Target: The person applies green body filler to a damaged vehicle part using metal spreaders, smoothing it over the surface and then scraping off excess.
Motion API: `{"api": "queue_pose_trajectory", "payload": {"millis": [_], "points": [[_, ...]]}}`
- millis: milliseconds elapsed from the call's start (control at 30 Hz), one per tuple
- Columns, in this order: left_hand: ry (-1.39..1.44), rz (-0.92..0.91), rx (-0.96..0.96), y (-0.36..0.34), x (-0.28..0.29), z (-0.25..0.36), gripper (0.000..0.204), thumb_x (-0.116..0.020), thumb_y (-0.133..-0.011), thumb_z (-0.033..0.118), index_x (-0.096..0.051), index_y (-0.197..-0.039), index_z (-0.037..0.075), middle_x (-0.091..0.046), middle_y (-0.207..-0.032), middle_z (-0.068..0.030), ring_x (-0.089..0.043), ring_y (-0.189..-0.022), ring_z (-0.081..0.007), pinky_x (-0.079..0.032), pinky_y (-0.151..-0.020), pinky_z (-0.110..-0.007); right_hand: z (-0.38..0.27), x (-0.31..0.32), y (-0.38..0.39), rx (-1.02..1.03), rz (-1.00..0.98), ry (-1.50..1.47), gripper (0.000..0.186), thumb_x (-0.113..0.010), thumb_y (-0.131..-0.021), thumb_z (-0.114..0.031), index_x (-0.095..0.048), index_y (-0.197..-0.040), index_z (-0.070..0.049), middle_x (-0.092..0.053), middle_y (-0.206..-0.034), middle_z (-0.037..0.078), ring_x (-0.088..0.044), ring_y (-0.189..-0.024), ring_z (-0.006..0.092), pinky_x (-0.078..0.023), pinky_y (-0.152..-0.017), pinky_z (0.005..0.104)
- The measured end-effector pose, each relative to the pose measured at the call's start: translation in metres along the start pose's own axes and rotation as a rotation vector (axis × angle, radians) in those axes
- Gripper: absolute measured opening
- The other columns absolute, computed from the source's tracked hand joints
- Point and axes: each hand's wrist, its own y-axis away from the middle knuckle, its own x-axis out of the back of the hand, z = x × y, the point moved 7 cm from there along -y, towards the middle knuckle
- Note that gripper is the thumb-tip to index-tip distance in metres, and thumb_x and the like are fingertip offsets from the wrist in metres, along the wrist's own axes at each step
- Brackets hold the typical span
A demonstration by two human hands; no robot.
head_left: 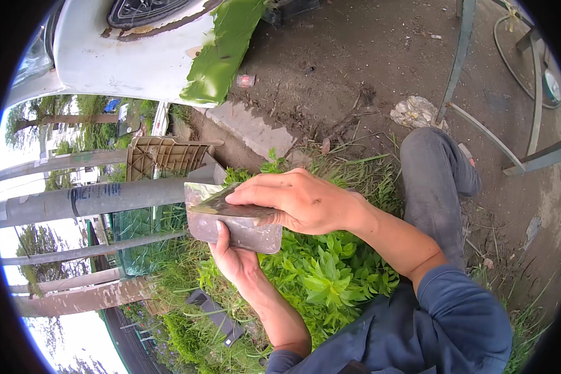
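My left hand [232, 257] grips a flat, greyish putty board [255, 240] from its near edge, thumb on the upper face. Over that board my right hand [305, 198] is closed on a putty spreader [221, 202], a thin, dark, flat blade tilted against the board. A greenish smear shows at the board's far left corner. The spreader's grip is partly hidden by my fingers. Beyond my hands at the upper left, a white car body panel [131, 59] carries a broad patch of green putty [227, 53] along its edge.
Leafy green plants [330, 274] grow just below my hands. A metal frame [458, 62] stands on the dirt at right, near crumpled plastic [414, 112] and my bent leg [433, 187]. At left are grey poles [93, 199], a tan plastic piece [168, 159] and a concrete slab [249, 128].
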Motion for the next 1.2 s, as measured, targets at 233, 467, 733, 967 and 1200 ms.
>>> {"api": "queue_pose_trajectory", "payload": {"millis": [233, 467, 733, 967, 1200], "points": [[-0.04, -0.122, 0.053, 0.005, -0.001, -0.005, 0.049, -0.053, -0.092, -0.002, -0.04, -0.139, 0.003, -0.053, -0.132, -0.0176, -0.055, -0.117, -0.032, -0.052, -0.094, -0.049, -0.008, -0.003, 0.017, -0.207, -0.236, 0.275, 0.045, -0.056, -0.093, -0.033, -0.053, -0.126, -0.002, -0.061, -0.106, 0.02, -0.066, -0.084, 0.0393, -0.055, -0.072, 0.046], [-0.181, -0.035, 0.01, 0.01, -0.022, 0.003, 0.047, -0.056, -0.093, 0.0, -0.042, -0.138, 0.003, -0.053, -0.133, -0.0173, -0.053, -0.12, -0.0318, -0.046, -0.104, -0.051, -0.002, 0.014, 0.036, -0.394, -0.351, 0.251, 0.043, -0.051, -0.096, -0.036, -0.05, -0.117, 0.002, -0.062, -0.086, 0.024, -0.064, -0.075, 0.0438, -0.052, -0.065, 0.0514], [-0.021, -0.07, -0.04, 0.013, -0.059, 0.014, 0.044, -0.057, -0.094, 0.004, -0.045, -0.137, 0.006, -0.054, -0.133, -0.0133, -0.054, -0.121, -0.0275, -0.046, -0.104, -0.049, 0.011, 0.085, 0.049, -0.539, -0.028, 0.123, 0.051, -0.043, -0.101, -0.042, -0.057, -0.095, 0.007, -0.061, -0.072, 0.026, -0.062, -0.073, 0.0455, -0.048, -0.065, 0.0491], [-0.102, -0.127, 0.009, 0.018, -0.087, -0.014, 0.043, -0.058, -0.094, 0.006, -0.047, -0.136, 0.006, -0.056, -0.131, -0.0128, -0.054, -0.12, -0.0268, -0.046, -0.103, -0.047, -0.017, 0.098, 0.041, -0.352, 0.126, -0.108, 0.05, -0.045, -0.101, -0.043, -0.055, -0.11, 0.005, -0.06, -0.073, 0.025, -0.061, -0.07, 0.0418, -0.048, -0.066, 0.0451], [-0.236, -0.071, -0.458, 0.037, -0.119, 0.012, 0.038, -0.061, -0.094, 0.01, -0.051, -0.131, 0.004, -0.057, -0.131, -0.0122, -0.055, -0.117, -0.0258, -0.045, -0.104, -0.045, 0.019, 0.126, 0.092, -0.683, 0.275, 0.025, 0.031, -0.055, -0.096, -0.025, -0.062, -0.094, 0.005, -0.063, -0.08, 0.028, -0.063, -0.075, 0.0432, -0.049, -0.07, 0.045]]}}
